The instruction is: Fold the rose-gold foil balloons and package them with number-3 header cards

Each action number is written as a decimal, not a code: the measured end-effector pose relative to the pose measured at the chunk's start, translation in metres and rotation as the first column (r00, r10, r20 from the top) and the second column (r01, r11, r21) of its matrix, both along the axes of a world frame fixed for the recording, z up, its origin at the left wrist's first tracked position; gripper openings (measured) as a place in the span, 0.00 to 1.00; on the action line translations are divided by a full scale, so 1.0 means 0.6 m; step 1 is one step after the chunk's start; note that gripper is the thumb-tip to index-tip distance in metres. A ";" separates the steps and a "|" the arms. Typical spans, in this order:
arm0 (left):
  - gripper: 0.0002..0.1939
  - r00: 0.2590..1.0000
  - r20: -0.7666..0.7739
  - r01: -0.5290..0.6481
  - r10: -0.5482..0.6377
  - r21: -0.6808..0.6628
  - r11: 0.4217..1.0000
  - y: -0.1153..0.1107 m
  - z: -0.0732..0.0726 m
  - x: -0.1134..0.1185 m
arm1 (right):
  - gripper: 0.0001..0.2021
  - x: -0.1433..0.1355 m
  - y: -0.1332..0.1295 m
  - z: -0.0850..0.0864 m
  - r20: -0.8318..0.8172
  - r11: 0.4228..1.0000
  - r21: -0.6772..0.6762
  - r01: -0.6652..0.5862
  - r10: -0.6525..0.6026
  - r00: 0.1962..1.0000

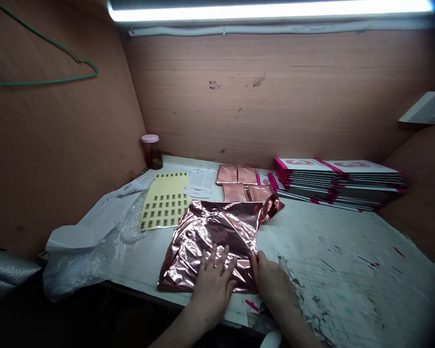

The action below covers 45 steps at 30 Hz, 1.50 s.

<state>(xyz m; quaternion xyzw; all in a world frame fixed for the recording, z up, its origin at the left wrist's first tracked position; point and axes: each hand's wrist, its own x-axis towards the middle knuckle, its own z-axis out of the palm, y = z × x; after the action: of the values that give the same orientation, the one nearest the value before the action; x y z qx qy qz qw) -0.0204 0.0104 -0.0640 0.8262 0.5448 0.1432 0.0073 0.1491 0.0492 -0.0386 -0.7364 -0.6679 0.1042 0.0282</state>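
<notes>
A large sheet of shiny rose-gold foil (221, 227) lies creased and partly folded on the worktable, with a crumpled, twisted corner sticking out at its far right. My left hand (213, 285) rests on the near part of the foil, palm down with fingers spread. At the foil's right edge, my right hand (271, 280) is closed, pinching the edge between thumb and fingers. Just beyond the foil lie several small, flat, folded rose-gold packets (227, 174), set side by side. Whether anything is under the foil cannot be seen.
Folded white-and-pink printed cards (333, 181) are stacked at the back right. Left of the foil are a yellow barcode sticker sheet (165, 203), a printed card (199, 182), white papers (97, 217) and clear plastic wrap (79, 266). A pink-lidded jar (152, 152) stands in the back corner.
</notes>
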 end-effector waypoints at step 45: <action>0.27 0.974 0.116 0.215 -0.194 -0.208 0.954 0.097 0.076 -0.030 | 0.38 0.022 0.016 -0.052 0.060 0.586 0.313 -0.748 0.773 0.631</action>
<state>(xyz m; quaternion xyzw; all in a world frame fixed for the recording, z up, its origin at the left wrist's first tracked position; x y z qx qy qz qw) -0.0385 0.0687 -0.0181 0.8646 0.4678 0.1196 0.1390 0.1623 0.0585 -0.0701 -0.3610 -0.9239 0.0308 0.1228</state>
